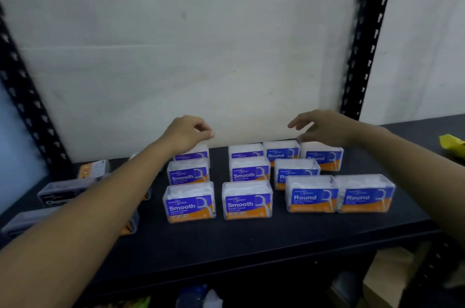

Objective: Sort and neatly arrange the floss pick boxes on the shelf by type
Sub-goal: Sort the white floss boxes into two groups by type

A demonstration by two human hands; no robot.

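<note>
Clear plastic floss pick boxes stand upright on the black shelf (pixel 251 237), each showing white picks inside and a blue-and-orange label with a white pick drawn on it.

The Smooth boxes (pixel 190 203) make two columns of three, running from the front edge back toward the white wall (pixel 201 56). To their right stand five Round boxes (pixel 310 194). Two sit touching side by side in front, one behind them, and two more at the back.

My left grip (pixel 188 134) is over the rearmost Smooth box (pixel 192 154) of the left column, fingers curled. I cannot tell whether it is grasping the box or only touching its top.

My right grip (pixel 324 129) is released, fingers loosely spread, just above the back-right Round box (pixel 322 158).

Further left, partly under my left forearm, lie darker boxes (pixel 63 192) with black labels, blurred, and one orange-faced box (pixel 94 168) near the back. They are not lined up like the others.

A yellow object (pixel 450 143) sits at the far right edge of the shelf.
</note>
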